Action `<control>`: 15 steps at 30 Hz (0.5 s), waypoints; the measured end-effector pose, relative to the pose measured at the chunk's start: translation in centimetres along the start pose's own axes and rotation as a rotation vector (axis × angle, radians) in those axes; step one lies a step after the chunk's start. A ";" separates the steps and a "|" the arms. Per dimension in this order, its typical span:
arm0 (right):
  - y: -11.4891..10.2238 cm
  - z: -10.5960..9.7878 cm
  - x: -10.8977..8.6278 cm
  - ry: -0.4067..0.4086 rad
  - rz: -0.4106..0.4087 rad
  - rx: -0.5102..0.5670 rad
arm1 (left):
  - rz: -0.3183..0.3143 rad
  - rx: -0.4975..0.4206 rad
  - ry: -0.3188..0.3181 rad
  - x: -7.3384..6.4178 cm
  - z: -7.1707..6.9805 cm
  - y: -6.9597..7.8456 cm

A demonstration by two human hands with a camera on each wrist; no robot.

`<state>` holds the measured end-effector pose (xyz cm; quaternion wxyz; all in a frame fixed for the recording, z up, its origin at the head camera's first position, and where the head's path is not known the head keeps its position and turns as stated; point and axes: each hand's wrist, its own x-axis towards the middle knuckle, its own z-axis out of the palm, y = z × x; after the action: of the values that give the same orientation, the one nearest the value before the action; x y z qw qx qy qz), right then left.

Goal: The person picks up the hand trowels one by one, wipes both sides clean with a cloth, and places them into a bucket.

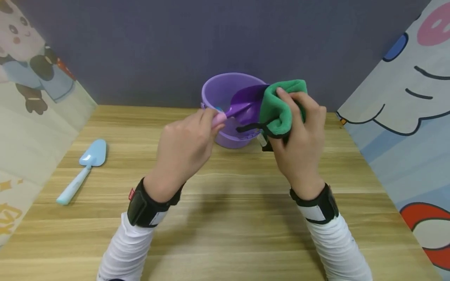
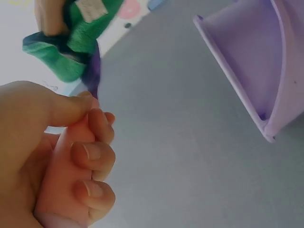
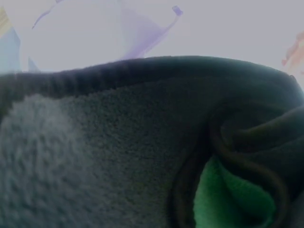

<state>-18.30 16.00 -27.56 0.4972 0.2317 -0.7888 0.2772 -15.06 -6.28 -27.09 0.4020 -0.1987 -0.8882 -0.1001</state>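
Note:
My left hand [image 1: 186, 142] grips the pink handle of a purple toy shovel [image 1: 240, 107], its fingers wrapped round the handle [image 2: 66, 175] in the left wrist view. The shovel's blade points away to the right, over the mouth of a purple bucket [image 1: 230, 141]. In my right hand [image 1: 300, 134] is a bunched green cloth [image 1: 272, 105] with dark edging, held at the blade's far end and hiding that tip. The right wrist view is mostly filled by the cloth's dark grey side [image 3: 118, 137], with a green fold low on the right.
A light blue toy trowel [image 1: 94, 154] lies on the wooden table [image 1: 225, 234] at the left. Behind the bucket rises a dark grey partition [image 1: 147, 50]. Cartoon-printed panels [image 1: 418, 101] flank the table on both sides. Something small and blue shows inside the bucket.

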 end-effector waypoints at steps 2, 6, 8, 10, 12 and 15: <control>0.2 -0.2 0.1 0.015 0.018 -0.001 | -0.002 -0.007 0.001 0.0 0.1 -0.3; 0.5 -0.5 0.3 0.061 0.057 0.021 | -0.032 -0.028 -0.007 0.1 0.3 -0.8; 0.4 -0.8 0.5 0.090 0.069 0.037 | -0.047 -0.027 -0.012 0.0 0.3 -1.0; 0.3 -1.0 0.5 0.114 0.073 0.056 | -0.059 -0.025 -0.013 0.0 0.2 -1.1; -0.1 -1.1 0.5 0.129 0.068 0.068 | -0.066 -0.024 -0.016 0.0 0.1 -1.2; -0.8 -1.2 0.2 0.130 0.040 0.082 | -0.074 -0.028 -0.020 0.0 0.1 -1.3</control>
<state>-17.04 16.19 -26.77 0.5318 0.2174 -0.7474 0.3335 -15.64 -7.41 -27.16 0.3862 -0.1721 -0.8975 -0.1254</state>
